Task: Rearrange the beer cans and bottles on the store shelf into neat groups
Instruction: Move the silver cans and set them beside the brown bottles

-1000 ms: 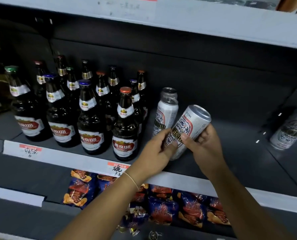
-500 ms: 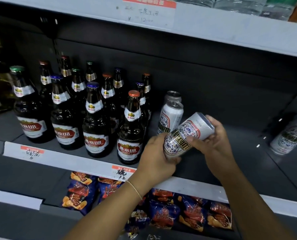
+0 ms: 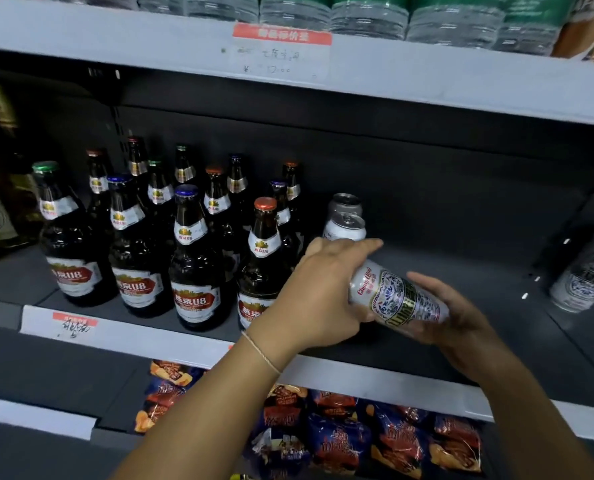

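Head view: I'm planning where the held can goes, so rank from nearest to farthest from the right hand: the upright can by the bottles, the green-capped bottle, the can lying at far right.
1. Upright can, just up-left of the right hand.
2. Lying can, far right.
3. Green-capped bottle, far left.

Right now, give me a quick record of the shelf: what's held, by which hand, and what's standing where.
held: can, lying sideways above the shelf
left hand: grips the can's left end
right hand: holds the can's right end from below
standing cans: two, one behind the other, just behind the left hand
bottles: upright group, left of the cans
far right: another can, blurred
below: snack bags
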Motion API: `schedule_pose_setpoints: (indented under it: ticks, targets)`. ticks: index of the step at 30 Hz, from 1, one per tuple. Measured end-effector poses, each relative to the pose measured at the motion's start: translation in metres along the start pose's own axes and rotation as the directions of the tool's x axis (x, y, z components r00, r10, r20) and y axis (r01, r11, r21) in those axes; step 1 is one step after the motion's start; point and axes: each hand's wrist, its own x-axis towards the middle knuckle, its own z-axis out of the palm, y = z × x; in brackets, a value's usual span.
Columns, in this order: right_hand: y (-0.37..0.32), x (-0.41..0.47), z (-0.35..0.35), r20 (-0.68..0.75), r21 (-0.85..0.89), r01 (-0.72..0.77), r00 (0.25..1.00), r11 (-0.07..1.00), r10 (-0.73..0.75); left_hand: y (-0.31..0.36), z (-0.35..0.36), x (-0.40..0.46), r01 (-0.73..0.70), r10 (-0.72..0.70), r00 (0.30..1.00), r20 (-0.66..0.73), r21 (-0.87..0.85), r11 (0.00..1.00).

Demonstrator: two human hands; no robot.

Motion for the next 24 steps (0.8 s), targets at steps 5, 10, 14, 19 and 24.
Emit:
schedule_pose_setpoints:
  ticks: [5,10,14,19,24]
  targets:
    - [0.0,-0.004,0.014,0.058,-0.167,-0.018,0.998,0.986,0.029,0.0,-0.006,0.02,-0.082,0.083,0.997,0.001,-0.142,0.987]
    - [0.008,-0.001,0.049,-0.038,-0.165,-0.062,0.998,0.984,0.056,0.001,0.015,0.02,0.073,-0.192,0.963,-0.188,-0.503,0.861]
    - [0.017,0.002,0.069,-0.107,-0.123,-0.088,0.991,0.988,0.075,0.002,0.03,0.009,0.15,-0.332,0.902,-0.275,-0.522,0.84]
    - [0.033,0.008,0.083,-0.163,-0.138,-0.101,0.984,0.985,0.078,-0.007,0.051,-0.007,0.196,-0.395,0.869,-0.299,-0.526,0.828]
    - [0.045,0.014,0.09,-0.232,-0.219,-0.127,0.97,0.967,0.075,-0.018,0.055,-0.013,0.188,-0.33,0.925,-0.19,-0.525,0.83]
